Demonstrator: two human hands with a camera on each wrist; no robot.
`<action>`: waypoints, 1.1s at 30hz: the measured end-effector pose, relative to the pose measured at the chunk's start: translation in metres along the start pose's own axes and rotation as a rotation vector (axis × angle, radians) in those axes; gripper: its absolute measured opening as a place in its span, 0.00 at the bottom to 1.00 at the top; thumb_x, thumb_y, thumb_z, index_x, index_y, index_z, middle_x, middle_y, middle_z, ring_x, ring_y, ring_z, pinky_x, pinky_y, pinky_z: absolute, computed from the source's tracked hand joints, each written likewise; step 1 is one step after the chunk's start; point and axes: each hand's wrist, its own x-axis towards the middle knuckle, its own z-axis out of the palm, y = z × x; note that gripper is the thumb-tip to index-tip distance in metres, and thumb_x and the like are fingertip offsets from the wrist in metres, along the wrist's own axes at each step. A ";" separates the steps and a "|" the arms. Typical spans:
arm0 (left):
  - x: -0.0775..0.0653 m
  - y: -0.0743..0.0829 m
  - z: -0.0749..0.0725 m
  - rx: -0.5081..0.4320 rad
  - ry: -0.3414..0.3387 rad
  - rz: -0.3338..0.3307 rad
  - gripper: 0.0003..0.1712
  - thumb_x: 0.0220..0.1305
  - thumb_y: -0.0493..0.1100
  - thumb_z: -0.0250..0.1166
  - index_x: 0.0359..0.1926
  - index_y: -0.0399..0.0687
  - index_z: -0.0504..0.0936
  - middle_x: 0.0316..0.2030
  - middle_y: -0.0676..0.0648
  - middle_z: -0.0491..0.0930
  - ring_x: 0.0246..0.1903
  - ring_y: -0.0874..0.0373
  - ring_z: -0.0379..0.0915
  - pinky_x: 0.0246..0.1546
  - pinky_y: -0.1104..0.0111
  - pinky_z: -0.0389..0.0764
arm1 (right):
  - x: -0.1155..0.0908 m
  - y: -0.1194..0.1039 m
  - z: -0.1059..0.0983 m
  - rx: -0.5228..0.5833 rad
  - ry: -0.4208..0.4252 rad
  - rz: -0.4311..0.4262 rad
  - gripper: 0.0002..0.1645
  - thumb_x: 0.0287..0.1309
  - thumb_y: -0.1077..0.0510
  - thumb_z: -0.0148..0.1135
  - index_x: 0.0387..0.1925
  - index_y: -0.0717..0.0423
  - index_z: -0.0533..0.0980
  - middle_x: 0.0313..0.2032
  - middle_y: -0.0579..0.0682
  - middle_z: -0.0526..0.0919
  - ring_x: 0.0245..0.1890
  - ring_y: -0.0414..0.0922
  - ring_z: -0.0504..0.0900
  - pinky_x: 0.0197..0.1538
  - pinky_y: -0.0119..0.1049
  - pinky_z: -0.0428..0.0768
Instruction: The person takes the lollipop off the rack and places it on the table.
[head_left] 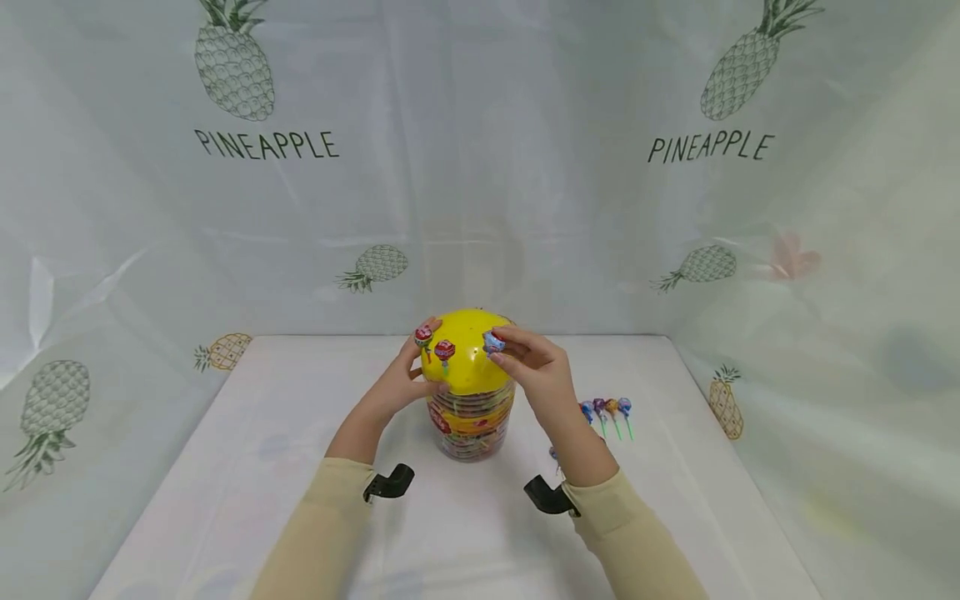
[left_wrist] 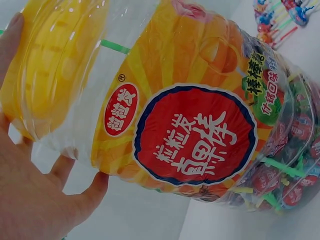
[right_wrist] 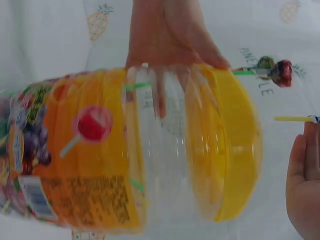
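Note:
A clear plastic lollipop jar (left_wrist: 200,135) with an orange label and a domed yellow lid (head_left: 468,371) stands upright on the table. My left hand (head_left: 392,385) grips its upper part from the left, fingers and thumb spread round the side near the lid. Between the thumb and fingers of my right hand (head_left: 542,371) is a blue-wrapped lollipop (head_left: 493,342), pinched by its head just over the lid's right side. Its yellow stick (right_wrist: 292,119) points toward the lid in the right wrist view. Two red-wrapped lollipops, one nearer the middle (head_left: 445,349) and one farther left (head_left: 423,336), stick up from the lid.
Several lollipops (head_left: 611,408) lie in a row on the white table (head_left: 300,417), right of the jar. Others are partly hidden behind my right forearm. More wrapped lollipops (left_wrist: 292,190) fill the jar's bottom. A pineapple-print sheet (head_left: 480,167) hangs behind the table.

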 end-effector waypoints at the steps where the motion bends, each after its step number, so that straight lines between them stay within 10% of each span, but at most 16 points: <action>1: 0.000 0.000 0.000 -0.005 0.002 -0.004 0.55 0.54 0.37 0.73 0.76 0.68 0.52 0.76 0.55 0.43 0.71 0.45 0.43 0.66 0.41 0.53 | -0.002 -0.002 -0.004 0.014 0.008 0.007 0.16 0.58 0.71 0.64 0.49 0.59 0.82 0.51 0.51 0.80 0.48 0.47 0.81 0.54 0.38 0.79; 6: 0.000 -0.002 0.000 -0.021 0.006 -0.014 0.57 0.55 0.35 0.72 0.77 0.67 0.50 0.76 0.53 0.41 0.71 0.45 0.39 0.67 0.40 0.51 | -0.011 -0.003 -0.024 0.004 0.024 0.039 0.18 0.60 0.70 0.63 0.49 0.50 0.84 0.51 0.49 0.80 0.48 0.45 0.81 0.55 0.39 0.78; 19: 0.002 -0.005 0.000 -0.022 0.001 0.022 0.54 0.56 0.39 0.73 0.76 0.68 0.52 0.76 0.53 0.43 0.71 0.45 0.41 0.66 0.39 0.51 | -0.048 0.009 -0.095 -0.151 0.018 0.127 0.17 0.64 0.66 0.60 0.54 0.68 0.77 0.49 0.50 0.85 0.47 0.46 0.84 0.52 0.38 0.80; 33: -0.008 0.030 0.002 -0.044 -0.020 -0.043 0.52 0.58 0.35 0.71 0.77 0.58 0.51 0.76 0.48 0.40 0.72 0.44 0.36 0.68 0.42 0.50 | -0.089 0.037 -0.171 -0.343 0.099 0.341 0.23 0.67 0.56 0.59 0.60 0.62 0.75 0.50 0.41 0.83 0.44 0.41 0.82 0.51 0.28 0.78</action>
